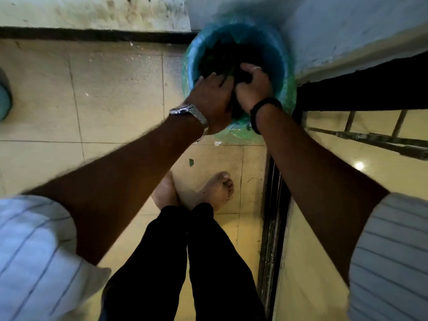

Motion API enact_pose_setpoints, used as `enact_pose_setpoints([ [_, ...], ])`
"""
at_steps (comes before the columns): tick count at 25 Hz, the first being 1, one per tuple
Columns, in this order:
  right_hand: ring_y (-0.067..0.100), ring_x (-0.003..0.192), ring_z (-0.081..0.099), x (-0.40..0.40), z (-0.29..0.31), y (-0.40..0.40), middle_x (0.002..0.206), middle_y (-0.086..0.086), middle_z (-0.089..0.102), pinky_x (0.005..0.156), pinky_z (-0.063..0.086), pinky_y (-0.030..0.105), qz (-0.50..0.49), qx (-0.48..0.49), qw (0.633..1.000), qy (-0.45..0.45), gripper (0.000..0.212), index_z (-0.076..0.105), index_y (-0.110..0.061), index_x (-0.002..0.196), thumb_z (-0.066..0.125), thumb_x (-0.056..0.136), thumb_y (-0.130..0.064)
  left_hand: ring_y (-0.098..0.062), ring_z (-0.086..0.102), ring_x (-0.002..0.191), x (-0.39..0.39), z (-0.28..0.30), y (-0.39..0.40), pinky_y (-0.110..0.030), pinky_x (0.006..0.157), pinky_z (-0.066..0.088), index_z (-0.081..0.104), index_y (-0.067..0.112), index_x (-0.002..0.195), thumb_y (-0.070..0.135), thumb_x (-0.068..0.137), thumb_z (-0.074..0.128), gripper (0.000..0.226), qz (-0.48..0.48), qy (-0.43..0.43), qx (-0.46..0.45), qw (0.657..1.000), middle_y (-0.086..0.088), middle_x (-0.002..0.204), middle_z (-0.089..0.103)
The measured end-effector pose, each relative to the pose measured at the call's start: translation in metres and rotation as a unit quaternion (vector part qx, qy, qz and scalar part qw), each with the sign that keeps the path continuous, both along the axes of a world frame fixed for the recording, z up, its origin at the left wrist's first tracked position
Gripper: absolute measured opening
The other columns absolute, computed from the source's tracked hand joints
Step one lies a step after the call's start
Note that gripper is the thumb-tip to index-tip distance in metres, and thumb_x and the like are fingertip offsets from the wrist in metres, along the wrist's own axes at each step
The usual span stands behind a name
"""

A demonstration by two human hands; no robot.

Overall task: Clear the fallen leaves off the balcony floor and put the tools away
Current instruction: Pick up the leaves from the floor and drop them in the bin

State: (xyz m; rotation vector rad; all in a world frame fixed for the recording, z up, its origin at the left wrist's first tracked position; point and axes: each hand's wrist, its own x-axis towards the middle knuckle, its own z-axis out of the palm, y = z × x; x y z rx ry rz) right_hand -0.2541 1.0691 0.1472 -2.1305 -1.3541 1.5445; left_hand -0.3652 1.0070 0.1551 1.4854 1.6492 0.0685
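Note:
A round blue bin (275, 56) lined with a green plastic bag stands in the balcony corner, with dark green leaves (215, 59) inside. Both my hands reach over its near rim. My left hand (212, 93), wearing a metal watch, and my right hand (252, 88), with a ring and a black wristband, are cupped together around a bunch of leaves above the bin's opening. One small green leaf (191, 162) lies on the beige floor tiles just ahead of my bare feet.
The stained balcony wall (92, 12) runs along the far side with a dark strip at its base. A sliding door track (273, 228) and a metal grille (375, 137) lie to the right. A pale round object (3, 98) sits at the left edge.

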Motion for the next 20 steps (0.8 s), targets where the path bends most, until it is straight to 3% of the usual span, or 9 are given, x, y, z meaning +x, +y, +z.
enact_pose_setpoints([
  [2, 0.041, 0.142, 0.031, 0.007, -0.042, 0.009, 0.157, 0.020, 0.028, 0.118, 0.030, 0.040, 0.308, 0.020, 0.936, -0.166, 0.077, 0.034, -0.030, 0.153, 0.055, 0.080, -0.032, -0.042, 0.031, 0.144, -0.002, -0.028, 0.005, -0.053, 0.121, 0.019, 0.037, 0.004, 0.147, 0.035, 0.086, 0.051, 0.070, -0.111, 0.154, 0.010, 0.982, -0.022, 0.148, 0.043],
  [5, 0.049, 0.149, -0.004, 0.006, -0.095, 0.019, 0.164, 0.022, -0.004, 0.121, 0.008, 0.058, 0.462, -0.036, 0.848, -0.258, 0.102, 0.006, -0.031, 0.159, 0.050, 0.071, -0.058, -0.045, 0.014, 0.150, -0.006, -0.062, 0.050, -0.055, 0.122, 0.006, 0.020, 0.010, 0.157, 0.049, 0.094, 0.047, 0.079, -0.134, 0.180, -0.004, 0.974, -0.023, 0.162, 0.021],
  [7, 0.049, 0.149, -0.008, 0.005, -0.120, 0.026, 0.163, 0.022, -0.013, 0.120, 0.007, 0.059, 0.476, -0.065, 0.832, -0.278, 0.105, -0.004, -0.028, 0.158, 0.054, 0.077, -0.060, -0.045, 0.011, 0.149, -0.024, -0.142, 0.019, -0.058, 0.121, 0.007, 0.020, 0.017, 0.157, 0.078, 0.087, 0.034, 0.094, -0.204, 0.257, -0.064, 0.942, -0.023, 0.164, 0.011],
  [8, 0.050, 0.149, -0.006, 0.003, -0.132, 0.031, 0.163, 0.022, -0.016, 0.120, 0.009, 0.058, 0.475, -0.079, 0.829, -0.284, 0.105, -0.007, -0.027, 0.158, 0.059, 0.082, -0.057, -0.045, 0.010, 0.149, -0.030, -0.178, -0.028, -0.060, 0.122, 0.009, 0.023, 0.027, 0.157, 0.094, 0.074, 0.023, 0.106, -0.183, 0.323, -0.163, 0.914, -0.025, 0.164, 0.009],
  [9, 0.050, 0.149, -0.003, 0.001, -0.138, 0.035, 0.162, 0.023, -0.017, 0.121, 0.011, 0.056, 0.473, -0.094, 0.828, -0.287, 0.103, -0.009, -0.025, 0.158, 0.061, 0.088, -0.051, -0.045, 0.013, 0.147, -0.037, -0.200, -0.077, -0.059, 0.121, 0.014, 0.033, 0.029, 0.152, 0.100, 0.065, 0.011, 0.115, -0.056, 0.292, -0.290, 0.910, -0.026, 0.163, 0.015],
  [10, 0.050, 0.149, 0.000, -0.001, -0.153, 0.039, 0.162, 0.025, -0.016, 0.121, 0.013, 0.054, 0.477, -0.102, 0.825, -0.284, 0.100, -0.009, -0.022, 0.158, 0.062, 0.092, -0.045, -0.042, 0.023, 0.143, -0.035, -0.216, -0.131, -0.055, 0.118, 0.020, 0.040, 0.026, 0.145, 0.093, 0.072, 0.001, 0.108, 0.069, 0.201, -0.331, 0.919, -0.025, 0.156, 0.029],
  [12, 0.047, 0.149, 0.008, -0.007, -0.176, 0.043, 0.162, 0.027, -0.006, 0.121, 0.017, 0.051, 0.449, -0.108, 0.845, -0.269, 0.087, -0.002, -0.015, 0.159, 0.056, 0.098, -0.036, -0.039, 0.037, 0.134, -0.022, -0.258, -0.220, -0.050, 0.114, 0.024, 0.044, 0.014, 0.133, 0.077, 0.081, -0.001, 0.093, 0.262, 0.167, -0.317, 0.896, -0.020, 0.134, 0.046],
  [16, 0.043, 0.151, 0.004, -0.008, -0.198, 0.039, 0.164, 0.023, 0.000, 0.122, 0.007, 0.053, 0.411, -0.085, 0.866, -0.273, 0.078, 0.003, -0.012, 0.159, 0.038, 0.102, -0.052, -0.037, 0.039, 0.133, -0.030, -0.241, -0.238, -0.049, 0.114, 0.021, 0.049, 0.006, 0.128, 0.072, 0.087, 0.009, 0.088, 0.383, 0.112, -0.373, 0.837, -0.022, 0.134, 0.050],
  [20, 0.042, 0.149, 0.015, -0.003, -0.165, 0.044, 0.163, 0.021, 0.011, 0.121, 0.019, 0.053, 0.426, -0.109, 0.861, -0.256, 0.080, 0.020, -0.008, 0.156, 0.057, 0.096, -0.045, -0.037, 0.039, 0.132, -0.042, -0.259, -0.282, -0.050, 0.113, 0.022, 0.040, 0.014, 0.134, 0.069, 0.091, 0.007, 0.077, 0.226, 0.173, -0.233, 0.930, -0.019, 0.133, 0.048],
])
